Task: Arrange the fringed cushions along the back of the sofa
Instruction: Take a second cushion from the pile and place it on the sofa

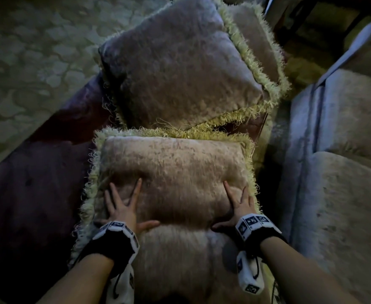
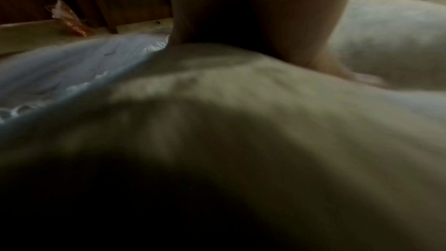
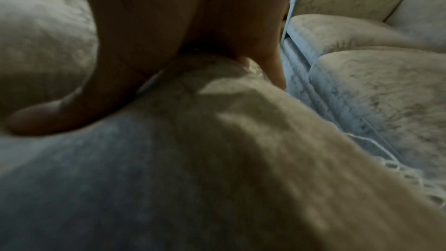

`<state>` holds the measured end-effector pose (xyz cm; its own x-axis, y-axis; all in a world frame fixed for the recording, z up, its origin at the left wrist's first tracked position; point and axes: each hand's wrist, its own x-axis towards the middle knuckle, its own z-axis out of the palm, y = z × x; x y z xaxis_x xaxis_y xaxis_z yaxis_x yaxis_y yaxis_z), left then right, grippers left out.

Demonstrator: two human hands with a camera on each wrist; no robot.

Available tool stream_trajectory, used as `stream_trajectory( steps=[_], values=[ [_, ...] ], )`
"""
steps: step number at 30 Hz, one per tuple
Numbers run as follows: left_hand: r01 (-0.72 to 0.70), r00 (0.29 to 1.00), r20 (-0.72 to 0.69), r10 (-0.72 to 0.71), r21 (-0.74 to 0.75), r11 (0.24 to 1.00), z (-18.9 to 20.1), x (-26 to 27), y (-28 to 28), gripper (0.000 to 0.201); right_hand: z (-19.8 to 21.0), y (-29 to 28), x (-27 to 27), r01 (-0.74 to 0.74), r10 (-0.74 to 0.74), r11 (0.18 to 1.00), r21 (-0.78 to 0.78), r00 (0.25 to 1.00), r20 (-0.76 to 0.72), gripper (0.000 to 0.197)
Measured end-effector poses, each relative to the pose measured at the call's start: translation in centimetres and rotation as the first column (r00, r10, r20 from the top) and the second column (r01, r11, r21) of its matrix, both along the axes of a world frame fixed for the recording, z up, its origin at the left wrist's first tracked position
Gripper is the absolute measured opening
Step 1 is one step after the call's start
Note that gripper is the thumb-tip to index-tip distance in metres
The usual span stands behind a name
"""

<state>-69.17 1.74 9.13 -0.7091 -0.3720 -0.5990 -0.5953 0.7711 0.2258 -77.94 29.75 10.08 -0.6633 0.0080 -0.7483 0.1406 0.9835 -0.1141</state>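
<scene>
Both hands, left hand [image 1: 123, 207] and right hand [image 1: 237, 205], press flat with fingers spread on the near cushion [image 1: 171, 172] at lower centre, gripping nothing. Beyond, upper centre, a second cushion [image 1: 175, 69] leans; shoving harder could topple it.
</scene>
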Motion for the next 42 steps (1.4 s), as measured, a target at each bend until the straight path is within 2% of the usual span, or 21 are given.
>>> stream_trajectory(
  steps=[3, 8, 11, 16, 21, 24, 27, 31, 35, 39, 42],
  values=[
    [-0.011, 1.0, -0.002, 0.011, -0.002, 1.0, 0.1, -0.4, -1.5, 0.131, -0.4, 0.0, -0.1, 0.049, -0.049, 0.999, -0.018, 0.999, -0.005, 0.134],
    [-0.189, 0.981, 0.036, 0.189, -0.014, 0.982, 1.2, -1.1, -1.8, 0.137, -0.3, 0.4, -0.2, 0.114, -0.114, 0.991, -0.064, 0.993, -0.003, 0.136],
    [-0.177, 0.982, 0.056, 0.179, -0.033, 0.984, 2.1, -1.3, -1.1, 0.137, -0.4, 0.8, 0.2, 0.153, -0.162, 0.978, -0.143, 0.985, -0.055, 0.137],
    [-0.149, 0.984, -0.094, 0.15, 0.018, 0.989, 4.4, -0.5, 0.4, 0.131, -0.1, 0.5, 1.1, 0.158, -0.196, 0.953, -0.26, 0.972, -0.128, 0.137],
    [-0.157, 0.939, -0.29, 0.185, 0.117, 0.981, 8.6, -0.4, 3.5, 0.128, 3.4, 3.8, 2.3, 0.185, -0.275, 0.905, -0.383, 0.942, -0.194, 0.121],
    [-0.125, 0.924, -0.348, 0.16, 0.119, 0.985, 11.1, -0.1, 7.6, 0.128, 7.0, 8.4, 3.6, 0.17, -0.281, 0.909, -0.38, 0.925, -0.257, 0.12],
    [-0.065, 0.914, -0.389, 0.115, 0.14, 0.988, 13.4, -0.8, 13.4, 0.13, 10.7, 14.4, 4.4, 0.184, -0.325, 0.911, -0.369, 0.871, -0.368, 0.114],
    [0.064, 0.893, -0.45, 0.004, 0.137, 0.988, 17.0, -3.7, 23.3, 0.127, 14.8, 23.9, 5.6, 0.315, -0.458, 0.881, -0.353, 0.755, -0.469, 0.11],
    [0.268, 0.836, -0.528, -0.149, 0.157, 0.95, 20.7, -7.3, 35.5, 0.121, 18.0, 35.1, 8.0, 0.449, -0.602, 0.797, -0.404, 0.548, -0.58, 0.106],
    [0.497, 0.705, -0.639, -0.306, 0.138, 0.857, 22.9, -9.9, 49.1, 0.121, 19.9, 46.2, 11.8, 0.561, -0.693, 0.685, -0.464, 0.307, -0.652, 0.108],
    [0.655, 0.601, -0.688, -0.407, 0.133, 0.743, 23.7, -10.0, 59.5, 0.122, 20.5, 53.6, 15.9, 0.659, -0.743, 0.566, -0.496, 0.148, -0.652, 0.11]
  ],
)
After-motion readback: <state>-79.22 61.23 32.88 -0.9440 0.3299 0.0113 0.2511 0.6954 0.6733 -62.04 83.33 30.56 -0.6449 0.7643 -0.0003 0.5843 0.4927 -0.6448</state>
